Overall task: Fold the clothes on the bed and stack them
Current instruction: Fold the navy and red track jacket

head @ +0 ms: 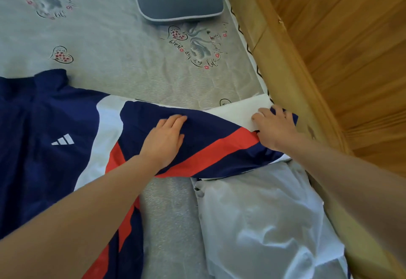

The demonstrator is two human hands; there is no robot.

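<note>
Two hands on the jacket (44,125) sleeve: your left hand (163,139) presses flat, fingers straight; your right hand (274,128) pinches the cuff by the bed frame (292,76).

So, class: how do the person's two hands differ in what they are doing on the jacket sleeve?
The left hand lies flat on the middle of the sleeve, fingers straight and pressing; the right hand curls its fingers, gripping the sleeve's end. The left hand is over navy cloth away from the bed frame; the right hand is next to the frame. Both touch the same sleeve of the jacket.
</note>
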